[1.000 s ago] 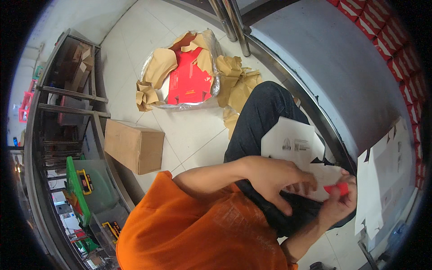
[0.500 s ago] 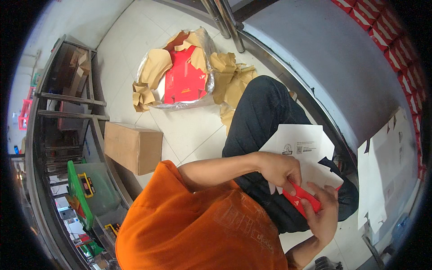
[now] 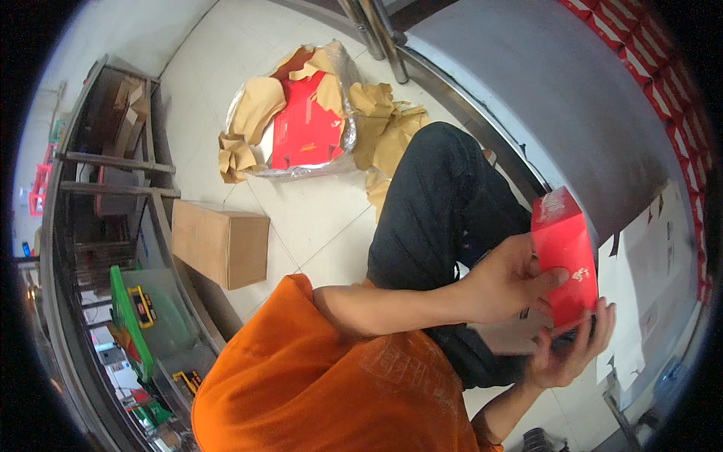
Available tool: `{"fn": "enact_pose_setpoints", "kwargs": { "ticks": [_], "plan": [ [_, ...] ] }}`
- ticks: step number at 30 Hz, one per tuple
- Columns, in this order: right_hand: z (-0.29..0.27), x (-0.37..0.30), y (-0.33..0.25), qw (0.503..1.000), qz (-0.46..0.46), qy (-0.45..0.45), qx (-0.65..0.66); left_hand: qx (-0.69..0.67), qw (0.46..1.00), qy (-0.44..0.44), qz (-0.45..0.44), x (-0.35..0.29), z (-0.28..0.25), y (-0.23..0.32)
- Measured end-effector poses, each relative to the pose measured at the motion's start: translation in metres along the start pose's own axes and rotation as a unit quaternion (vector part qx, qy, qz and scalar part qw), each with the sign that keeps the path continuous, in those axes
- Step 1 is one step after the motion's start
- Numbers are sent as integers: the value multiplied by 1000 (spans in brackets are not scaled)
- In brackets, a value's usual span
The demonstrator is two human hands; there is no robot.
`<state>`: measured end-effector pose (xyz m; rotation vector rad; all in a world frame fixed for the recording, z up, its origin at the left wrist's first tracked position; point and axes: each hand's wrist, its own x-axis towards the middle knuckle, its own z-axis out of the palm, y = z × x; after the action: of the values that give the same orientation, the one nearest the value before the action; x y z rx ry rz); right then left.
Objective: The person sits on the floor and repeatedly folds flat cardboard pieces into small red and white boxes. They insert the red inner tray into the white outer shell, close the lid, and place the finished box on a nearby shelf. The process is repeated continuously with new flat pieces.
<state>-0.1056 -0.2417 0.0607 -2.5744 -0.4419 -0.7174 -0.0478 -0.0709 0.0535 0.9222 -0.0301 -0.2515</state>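
Observation:
A partly folded carton (image 3: 566, 241), red outside with white print, is held up over my lap. My left hand (image 3: 506, 277) grips its near side, thumb on the red face and fingers behind. My right hand (image 3: 566, 354) is at the carton's lower edge with fingers spread and slightly blurred; whether the fingertips touch the card cannot be made out. White flat card blanks (image 3: 640, 294) lie on the grey surface to the right.
Red cartons (image 3: 654, 83) are stacked along the far right of the grey surface (image 3: 520, 75). On the tiled floor are a torn paper-wrapped bundle of red card (image 3: 309, 124) and a brown cardboard box (image 3: 222, 242). A metal rack (image 3: 113, 160) with a green-rimmed bin (image 3: 162, 309) stands left.
The carton has come up and right off my lap and turned, its red outside now showing instead of the white inside. My left hand moved right with it; my right hand's fingers have spread.

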Motion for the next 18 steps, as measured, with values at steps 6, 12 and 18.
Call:
{"fn": "enact_pose_setpoints", "kwargs": {
  "ticks": [6,12,18],
  "plan": [
    [-28,11,4,976,-20,-186,-111,356,924,-67,121,-5,-24,-49],
    [31,-19,41,907,296,-133,270,87,984,-138,-73,28,-34,-108],
    [36,-28,41,971,75,-148,173,253,956,-99,-107,63,-49,-100]
  ]
}}
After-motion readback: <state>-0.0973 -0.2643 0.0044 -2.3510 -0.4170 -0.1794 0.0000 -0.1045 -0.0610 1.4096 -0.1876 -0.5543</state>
